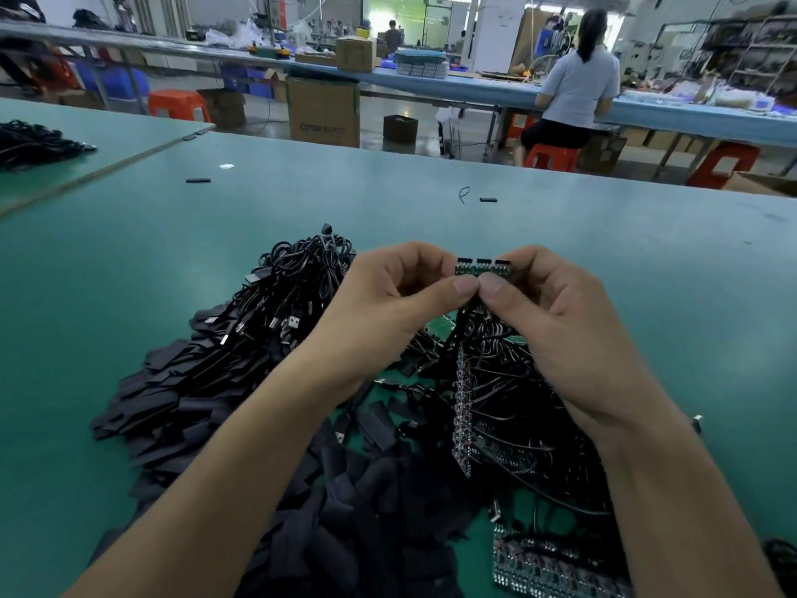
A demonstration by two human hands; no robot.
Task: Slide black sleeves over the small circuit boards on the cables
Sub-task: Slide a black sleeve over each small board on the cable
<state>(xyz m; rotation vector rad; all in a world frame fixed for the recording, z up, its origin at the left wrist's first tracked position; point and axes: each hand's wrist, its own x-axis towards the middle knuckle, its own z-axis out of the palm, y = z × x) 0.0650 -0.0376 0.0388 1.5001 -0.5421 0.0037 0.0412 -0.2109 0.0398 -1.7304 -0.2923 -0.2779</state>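
Everything is sitting on a big teal-green work table [647, 261] that's stretching out well beyond the grip on all sides. Below and left of the grip, a wide heap of flat black fabric-like sleeves [181, 394] is spreading across the table. Just left of the grip, a tangled bundle of thin black cables with silver USB plugs [297, 278] is piling up. Hanging straight down under the grip is a long strip of small green circuit boards with black wires [463, 407].

The left hand [388, 304] and right hand [556, 321] are both curling in and pinching the top end of that strip, a short row of green boards with black connectors [483, 267]. The thumbs are pressing on its near face, tips touching each other, with the fingers clamping from behind. No sleeve is sitting on these boards yet.
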